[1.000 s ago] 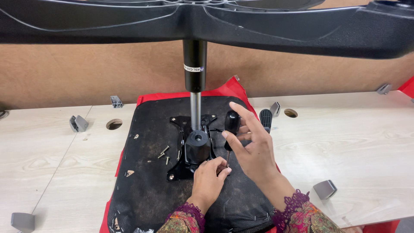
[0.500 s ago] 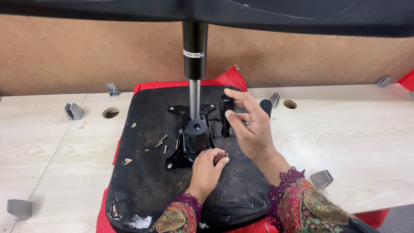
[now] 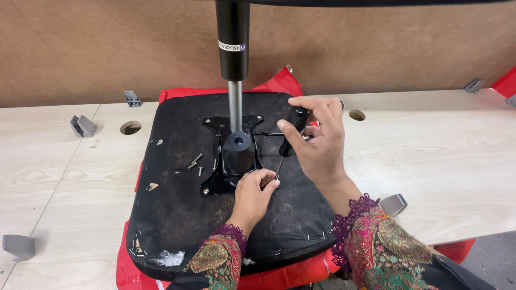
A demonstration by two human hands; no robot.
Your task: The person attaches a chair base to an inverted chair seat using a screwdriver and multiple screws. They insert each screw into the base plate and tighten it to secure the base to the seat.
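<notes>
Standing screwdriver [image 3: 290, 137] in right hand [image 3: 320, 142] grip

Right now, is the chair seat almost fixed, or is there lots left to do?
Partly done. One screw already sits in the metal plate's front left corner. In hand: the right hand holds a screwdriver with its tip at the front right corner, where the left hand's fingers steady it. Left: three loose screws lie on the seat.
</notes>
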